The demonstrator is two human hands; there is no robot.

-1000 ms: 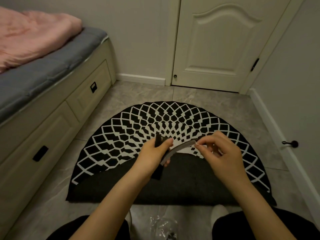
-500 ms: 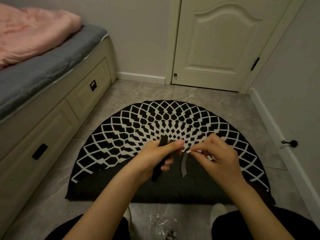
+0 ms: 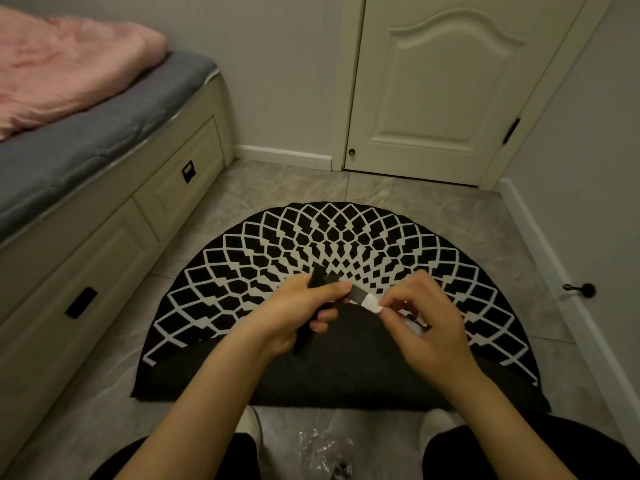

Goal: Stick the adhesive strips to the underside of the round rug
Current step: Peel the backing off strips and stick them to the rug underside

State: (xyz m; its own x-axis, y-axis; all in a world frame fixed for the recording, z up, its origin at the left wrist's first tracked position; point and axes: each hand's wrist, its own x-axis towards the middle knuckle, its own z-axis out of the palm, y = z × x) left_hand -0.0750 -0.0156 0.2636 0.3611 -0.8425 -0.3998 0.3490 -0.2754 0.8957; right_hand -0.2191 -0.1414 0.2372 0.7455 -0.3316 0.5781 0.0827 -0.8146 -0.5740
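Since the earlier frame, strip went from hanging to stretched between hands, white backing showing. Left hand gripped black strips; right hand pinched the strip's white end. Round rug lay on floor, near half folded, dark underside up. Plastic bag between knees; bed drawers left, door ahead.

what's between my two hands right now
In the head view, one adhesive strip spans the gap: left hand holds its dark end, right hand pinches the white end, above the rug's underside.
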